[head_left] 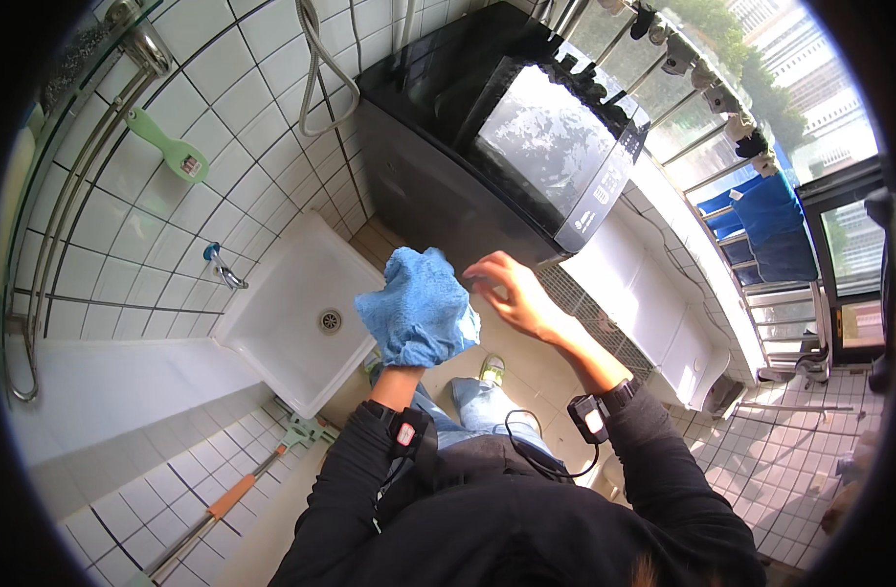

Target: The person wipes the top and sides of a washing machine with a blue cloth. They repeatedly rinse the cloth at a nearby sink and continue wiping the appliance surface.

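A crumpled blue cloth [416, 305] covers my left hand [399, 383], which holds it up in front of me. Its fingers are hidden under the fabric, and only the wrist shows below. Just to the right of the cloth is my right hand [522, 297], with its fingers loosely bent and apart and nothing visible in them. A small gap separates its fingertips from the cloth. Below and left of the cloth lies a white sink basin [290, 284] with a round metal drain [330, 321].
A dark washing machine [438, 171] stands ahead. On the left tiled wall are a green-handled brush [181, 157] and a tap [223, 266]. A long-handled mop [235, 496] leans at the lower left. Blue laundry [771, 230] and socks hang by the window; a white trough [653, 303] lies right.
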{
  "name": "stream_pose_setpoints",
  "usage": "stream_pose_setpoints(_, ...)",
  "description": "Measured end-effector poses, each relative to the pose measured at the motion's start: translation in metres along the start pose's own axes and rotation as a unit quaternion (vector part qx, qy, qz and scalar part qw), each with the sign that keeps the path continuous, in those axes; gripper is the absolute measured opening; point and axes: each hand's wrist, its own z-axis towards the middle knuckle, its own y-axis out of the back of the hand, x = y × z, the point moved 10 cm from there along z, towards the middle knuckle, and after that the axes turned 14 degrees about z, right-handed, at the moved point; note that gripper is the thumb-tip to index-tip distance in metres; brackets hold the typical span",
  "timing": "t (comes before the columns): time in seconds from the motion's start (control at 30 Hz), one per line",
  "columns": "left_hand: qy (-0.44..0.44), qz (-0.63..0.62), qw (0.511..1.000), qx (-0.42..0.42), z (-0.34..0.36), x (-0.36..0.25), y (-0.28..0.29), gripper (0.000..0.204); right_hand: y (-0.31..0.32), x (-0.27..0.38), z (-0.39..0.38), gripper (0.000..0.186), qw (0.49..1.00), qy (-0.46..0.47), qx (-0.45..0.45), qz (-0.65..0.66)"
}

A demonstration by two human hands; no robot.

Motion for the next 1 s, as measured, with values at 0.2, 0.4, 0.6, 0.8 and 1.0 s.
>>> stream_pose_setpoints(0.2,0.01,0.106,0.994,0.024,0.106,-0.164,-0.017,0.026,0.087,-0.042,-0.007,0.045,0.963,0.126,0.001,-0.24)
stream_pose_setpoints(0.4,0.337,-0.646,0.66,-0.181,0.152,-0.262,-0.072,0.029,0.081,-0.073,0.01,0.051,0.946,0.221,0.069,-0.226)
stream_pose_setpoints(0.6,0.393,-0.758,0.492,-0.169,0.133,-0.208,-0.103,0.034,0.084,-0.083,0.012,0.045,0.967,0.161,0.045,-0.193)
stream_pose_setpoints(0.8,0.443,-0.561,0.614,-0.334,0.142,-0.096,-0.105,0.023,0.076,-0.082,0.013,0.038,0.954,0.163,0.077,-0.24)
stream_pose_setpoints(1.0,0.442,-0.529,0.717,-0.102,0.16,-0.072,-0.138,0.018,0.074,-0.082,0.012,0.039,0.951,0.155,0.08,-0.253)
